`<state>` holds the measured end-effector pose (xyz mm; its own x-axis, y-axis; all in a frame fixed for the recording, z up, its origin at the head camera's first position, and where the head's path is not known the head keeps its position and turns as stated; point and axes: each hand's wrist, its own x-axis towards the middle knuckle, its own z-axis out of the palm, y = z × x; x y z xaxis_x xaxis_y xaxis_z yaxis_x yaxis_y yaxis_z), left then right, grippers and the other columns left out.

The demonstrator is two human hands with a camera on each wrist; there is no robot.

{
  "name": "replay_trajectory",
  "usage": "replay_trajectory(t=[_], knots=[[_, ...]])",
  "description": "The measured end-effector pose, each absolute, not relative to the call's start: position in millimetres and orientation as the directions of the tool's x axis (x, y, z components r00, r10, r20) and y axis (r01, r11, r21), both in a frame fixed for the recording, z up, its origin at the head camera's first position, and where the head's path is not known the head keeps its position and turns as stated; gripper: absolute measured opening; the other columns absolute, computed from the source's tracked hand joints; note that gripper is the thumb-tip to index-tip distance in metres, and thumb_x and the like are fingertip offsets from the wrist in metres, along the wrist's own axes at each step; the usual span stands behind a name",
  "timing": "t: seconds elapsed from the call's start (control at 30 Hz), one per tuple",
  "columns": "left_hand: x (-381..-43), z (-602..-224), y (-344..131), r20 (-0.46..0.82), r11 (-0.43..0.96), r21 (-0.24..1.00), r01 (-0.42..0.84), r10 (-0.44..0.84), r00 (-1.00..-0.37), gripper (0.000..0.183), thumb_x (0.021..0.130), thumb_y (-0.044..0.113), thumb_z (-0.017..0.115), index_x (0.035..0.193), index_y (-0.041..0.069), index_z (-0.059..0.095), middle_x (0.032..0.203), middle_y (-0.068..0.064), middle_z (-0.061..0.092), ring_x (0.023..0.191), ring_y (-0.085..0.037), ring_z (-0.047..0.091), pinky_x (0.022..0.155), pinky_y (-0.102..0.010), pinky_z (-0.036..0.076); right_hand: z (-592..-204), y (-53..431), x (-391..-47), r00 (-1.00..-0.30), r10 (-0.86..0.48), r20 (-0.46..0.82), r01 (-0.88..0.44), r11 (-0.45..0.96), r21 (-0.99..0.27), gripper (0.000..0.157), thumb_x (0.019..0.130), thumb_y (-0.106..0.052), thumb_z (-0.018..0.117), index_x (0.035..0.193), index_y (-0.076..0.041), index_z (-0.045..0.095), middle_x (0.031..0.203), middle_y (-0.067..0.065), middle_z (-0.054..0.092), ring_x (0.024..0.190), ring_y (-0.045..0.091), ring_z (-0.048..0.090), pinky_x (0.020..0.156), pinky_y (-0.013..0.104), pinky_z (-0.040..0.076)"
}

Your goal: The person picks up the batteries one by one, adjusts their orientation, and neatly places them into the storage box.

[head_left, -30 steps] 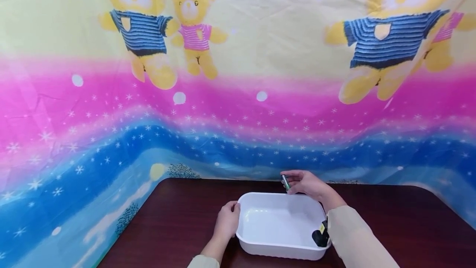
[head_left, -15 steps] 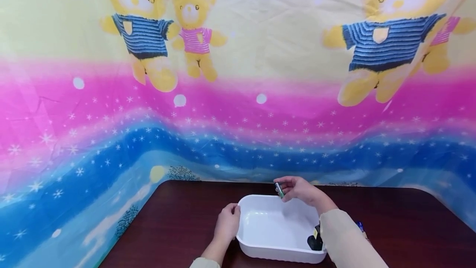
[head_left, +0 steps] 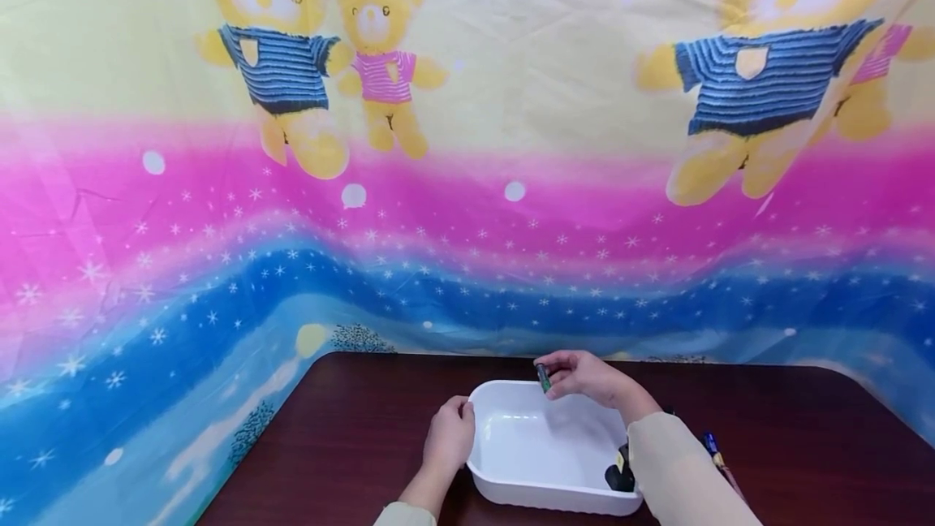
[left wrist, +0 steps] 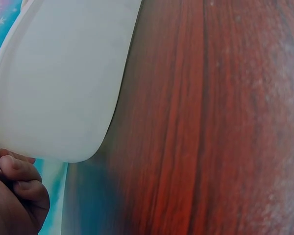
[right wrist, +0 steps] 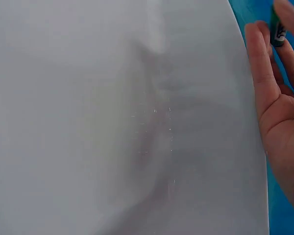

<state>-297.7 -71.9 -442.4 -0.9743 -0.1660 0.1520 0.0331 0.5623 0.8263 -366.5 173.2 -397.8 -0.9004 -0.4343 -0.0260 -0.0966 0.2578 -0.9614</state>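
Note:
A white plastic basin [head_left: 540, 445] stands on the dark wooden table. At its left rim my left hand [head_left: 448, 433] grips the wall; the left wrist view shows curled fingers [left wrist: 24, 178] by the basin's corner. My right hand [head_left: 584, 378] is over the basin's far rim. Between thumb and fingertips it pinches a small green battery [head_left: 543, 378] with a dark end, held tilted. In the right wrist view the battery [right wrist: 278, 27] shows white print near its end, and the basin's pale inner surface [right wrist: 88, 122] fills most of the picture.
A black device [head_left: 621, 473] with a yellow label sits by the right sleeve and overlaps the basin's right side. A slim blue-tipped object [head_left: 719, 461] lies on the table [head_left: 803, 428] right of the sleeve. A cartoon-bear curtain [head_left: 467, 266] hangs behind.
My right hand has moved left and slightly down with the battery, toward the basin's far rim. The blue-tipped object has come into view beside the sleeve. My left hand keeps its grip.

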Motion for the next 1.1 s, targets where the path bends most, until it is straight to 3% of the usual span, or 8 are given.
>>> replay_trajectory(t=[0.2,0.4,0.7,1.1], knots=[[-299,-442,-72,0.172,0.577,0.816,0.041,-0.174,-0.970,0.026,0.094,0.019,0.050,0.111,0.005,0.063,0.103,-0.012,0.065,0.085,-0.022,0.061,0.067,-0.040,0.050,-399,172,-365,-0.873,-0.488,0.003,-0.172,0.301,-0.938,0.059,0.073,-0.012,0.078,0.123,0.004,0.053,0.098,0.010,0.057,0.088,0.021,0.055,0.077,0.033,0.051],[-299,-442,-72,0.192,0.580,0.812,0.055,-0.179,-0.965,0.024,0.093,0.018,0.051,0.108,0.004,0.064,0.102,-0.012,0.065,0.091,-0.025,0.061,0.076,-0.045,0.049,-394,165,-362,-0.855,-0.519,0.009,-0.222,0.350,-0.910,0.058,0.074,-0.013,0.078,0.122,0.005,0.053,0.100,0.009,0.060,0.093,0.021,0.058,0.080,0.035,0.051],[-299,-443,-71,0.210,0.589,0.806,0.064,-0.184,-0.960,0.023,0.093,0.017,0.052,0.106,0.004,0.065,0.099,-0.012,0.066,0.091,-0.025,0.062,0.078,-0.045,0.049,-395,149,-361,-0.829,-0.560,0.003,-0.312,0.457,-0.833,0.046,0.071,-0.016,0.080,0.110,-0.002,0.059,0.094,0.004,0.062,0.089,0.019,0.059,0.079,0.034,0.051],[-299,-442,-69,0.190,0.583,0.811,0.051,-0.179,-0.965,0.024,0.093,0.017,0.052,0.108,0.002,0.064,0.101,-0.013,0.066,0.093,-0.026,0.061,0.079,-0.046,0.049,-403,135,-360,-0.798,-0.601,0.042,-0.377,0.443,-0.813,0.041,0.070,-0.010,0.078,0.102,-0.002,0.054,0.089,0.003,0.067,0.079,0.017,0.062,0.072,0.029,0.051]])
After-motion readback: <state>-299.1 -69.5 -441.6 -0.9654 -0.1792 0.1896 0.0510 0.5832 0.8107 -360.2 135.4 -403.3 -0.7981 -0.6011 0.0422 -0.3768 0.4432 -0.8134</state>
